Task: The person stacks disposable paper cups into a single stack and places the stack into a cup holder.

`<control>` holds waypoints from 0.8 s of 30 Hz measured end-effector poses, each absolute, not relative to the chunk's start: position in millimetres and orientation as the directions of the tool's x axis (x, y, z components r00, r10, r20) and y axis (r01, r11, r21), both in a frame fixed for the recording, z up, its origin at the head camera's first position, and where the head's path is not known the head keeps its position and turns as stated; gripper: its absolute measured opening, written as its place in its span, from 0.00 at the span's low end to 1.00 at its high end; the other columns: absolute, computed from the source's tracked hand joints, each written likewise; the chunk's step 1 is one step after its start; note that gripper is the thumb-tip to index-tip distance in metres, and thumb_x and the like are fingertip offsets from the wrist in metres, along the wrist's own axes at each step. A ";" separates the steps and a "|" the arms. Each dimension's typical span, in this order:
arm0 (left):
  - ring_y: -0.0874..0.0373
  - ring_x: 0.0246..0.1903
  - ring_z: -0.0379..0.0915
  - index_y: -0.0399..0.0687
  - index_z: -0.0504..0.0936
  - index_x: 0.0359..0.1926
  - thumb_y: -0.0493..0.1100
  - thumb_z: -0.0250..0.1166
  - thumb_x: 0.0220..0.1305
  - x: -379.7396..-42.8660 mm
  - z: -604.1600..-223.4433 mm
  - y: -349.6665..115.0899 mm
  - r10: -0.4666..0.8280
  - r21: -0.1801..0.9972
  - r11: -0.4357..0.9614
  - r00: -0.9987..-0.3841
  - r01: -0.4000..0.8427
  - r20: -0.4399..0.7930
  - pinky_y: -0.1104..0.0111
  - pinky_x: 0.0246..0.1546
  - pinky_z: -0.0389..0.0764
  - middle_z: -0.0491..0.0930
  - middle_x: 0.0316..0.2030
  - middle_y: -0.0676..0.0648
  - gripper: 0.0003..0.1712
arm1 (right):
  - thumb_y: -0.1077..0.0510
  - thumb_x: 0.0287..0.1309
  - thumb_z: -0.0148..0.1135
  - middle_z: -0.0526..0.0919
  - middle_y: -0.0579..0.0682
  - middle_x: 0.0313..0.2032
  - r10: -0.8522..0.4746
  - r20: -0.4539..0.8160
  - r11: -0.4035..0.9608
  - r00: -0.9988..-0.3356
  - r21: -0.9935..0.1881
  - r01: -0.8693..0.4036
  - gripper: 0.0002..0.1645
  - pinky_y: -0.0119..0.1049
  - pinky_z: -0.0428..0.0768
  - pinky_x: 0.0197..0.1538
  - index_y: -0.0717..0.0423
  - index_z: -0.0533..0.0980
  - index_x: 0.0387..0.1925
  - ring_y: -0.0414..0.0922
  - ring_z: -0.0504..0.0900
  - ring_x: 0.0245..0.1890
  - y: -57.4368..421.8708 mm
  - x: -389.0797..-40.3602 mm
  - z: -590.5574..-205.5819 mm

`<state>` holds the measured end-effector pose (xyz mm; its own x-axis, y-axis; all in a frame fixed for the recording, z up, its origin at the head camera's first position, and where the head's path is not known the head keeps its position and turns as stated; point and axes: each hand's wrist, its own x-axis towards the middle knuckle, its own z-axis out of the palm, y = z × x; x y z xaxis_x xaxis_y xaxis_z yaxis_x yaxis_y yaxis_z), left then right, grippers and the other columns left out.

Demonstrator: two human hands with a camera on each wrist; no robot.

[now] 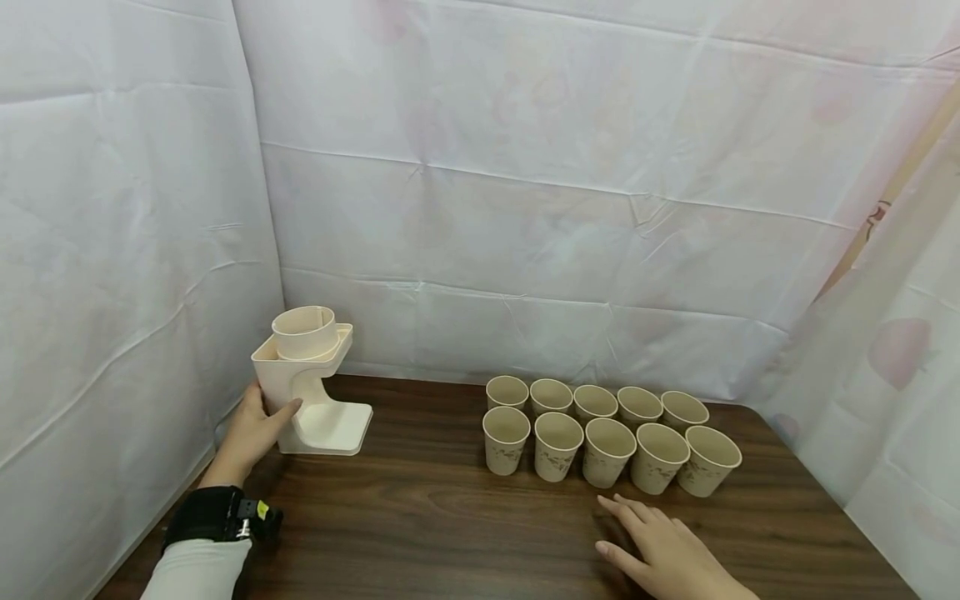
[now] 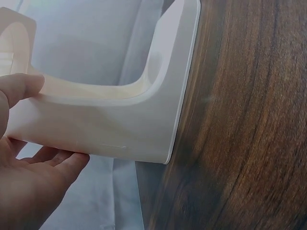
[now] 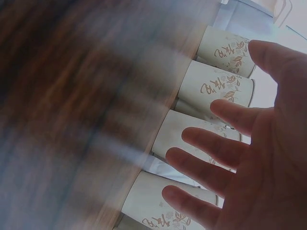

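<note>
At the left of the table, a cream plastic stand (image 1: 330,427) stands upright, with a flat base, a back post and a round open tube (image 1: 306,335) in its top. My left hand (image 1: 258,427) grips the back post from the left. In the left wrist view its thumb lies on one side of the post (image 2: 96,120) and the fingers on the other. My right hand (image 1: 667,550), fingers spread and holding nothing, is over the table just in front of several beige paper cups (image 1: 609,454). Brown floral print marks the cups in the right wrist view.
The cups stand mouth up in two close rows at the right of the dark wood table (image 1: 435,533). White cloth (image 1: 450,217) hangs behind the table and along both sides, close to the stand.
</note>
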<state>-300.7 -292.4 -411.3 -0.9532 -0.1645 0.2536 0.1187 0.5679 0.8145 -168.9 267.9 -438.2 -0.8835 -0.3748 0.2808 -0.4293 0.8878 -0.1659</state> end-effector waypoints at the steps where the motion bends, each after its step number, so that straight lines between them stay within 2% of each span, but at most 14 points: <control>1: 0.29 0.62 0.45 0.30 0.37 0.69 0.52 0.56 0.65 -300.3 -411.4 -292.1 -0.164 0.813 0.570 -0.953 0.119 0.255 0.33 0.58 0.52 0.47 0.65 0.22 0.48 | 0.31 0.59 0.50 0.76 0.51 0.56 -0.376 0.283 0.887 -0.883 -0.165 -0.431 0.34 0.59 0.75 0.46 0.44 0.69 0.61 0.49 0.71 0.54 268.0 -169.0 -438.5; 8: 0.29 0.62 0.47 0.31 0.38 0.69 0.50 0.58 0.64 -298.1 -409.3 -287.1 -0.129 0.800 0.575 -0.947 0.171 0.295 0.33 0.57 0.54 0.49 0.64 0.23 0.48 | 0.32 0.60 0.50 0.75 0.50 0.56 -0.393 0.288 0.874 -0.873 -0.177 -0.452 0.34 0.60 0.75 0.46 0.43 0.68 0.62 0.48 0.71 0.54 264.6 -169.4 -437.9; 15: 0.30 0.63 0.44 0.32 0.36 0.69 0.55 0.57 0.65 -294.3 -409.7 -277.6 -0.107 0.800 0.585 -0.964 0.137 0.243 0.33 0.58 0.54 0.47 0.65 0.23 0.50 | 0.33 0.60 0.51 0.75 0.45 0.57 -0.425 0.312 0.857 -0.850 -0.164 -0.489 0.32 0.58 0.76 0.45 0.41 0.67 0.62 0.46 0.71 0.54 259.0 -171.9 -438.3; 24: 0.30 0.62 0.47 0.34 0.34 0.70 0.59 0.57 0.63 -294.2 -409.3 -266.2 -0.062 0.778 0.614 -0.974 0.135 0.217 0.34 0.57 0.58 0.49 0.65 0.23 0.54 | 0.34 0.60 0.51 0.75 0.48 0.57 -0.458 0.305 0.840 -0.835 -0.159 -0.518 0.33 0.56 0.75 0.46 0.44 0.68 0.62 0.46 0.71 0.54 250.9 -174.8 -440.0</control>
<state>-294.2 -266.2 -409.3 -0.9741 -0.0619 0.2175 0.1347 0.6138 0.7779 -174.8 250.9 -440.0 -0.8352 -0.4576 0.3051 -0.5185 0.8401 -0.1592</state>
